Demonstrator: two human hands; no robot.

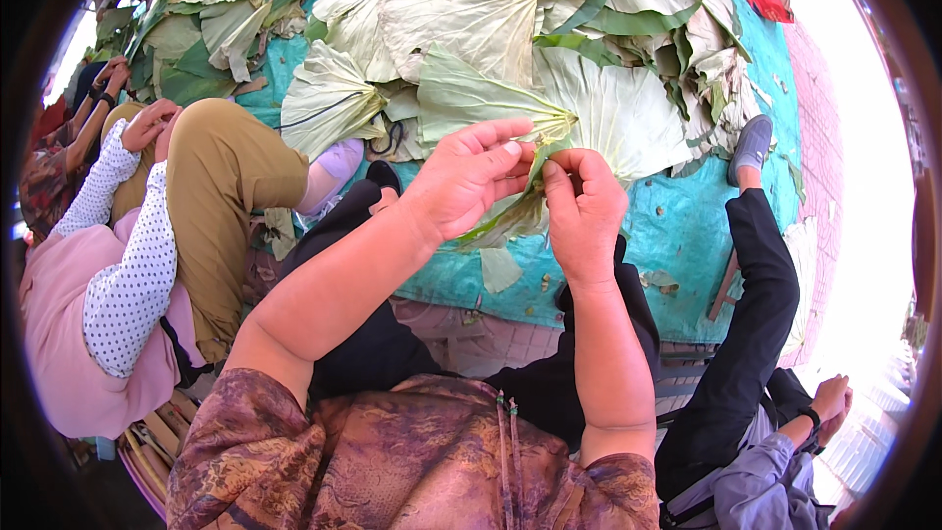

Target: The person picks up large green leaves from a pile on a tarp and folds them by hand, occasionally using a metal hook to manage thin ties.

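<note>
The right hand (586,211) is pinching the gathered base of a pale green, fan-shaped, ribbed leaf (618,113) between thumb and forefinger, the grip being narrow; the left hand (471,177) is reaching in beside this base, its lower fingertips passing partly out of sight; whether it is gripping the leaf, one cannot tell. The leaf is fanning out beyond both hands; its lower folds are hanging between them, the right hand partly covering these. Beyond, a broad heap of pale, dry, overlapping leaves (461,10) is covering a turquoise plastic sheet (677,236); the upper picture edge is cutting off the heap, and individual leaf outlines are blending together. At left, a person in mustard-coloured trousers (235,157) is sitting; at right, a grey slip-on shoe (753,149) is resting at the sheet; glare is obscuring the area farther right.
</note>
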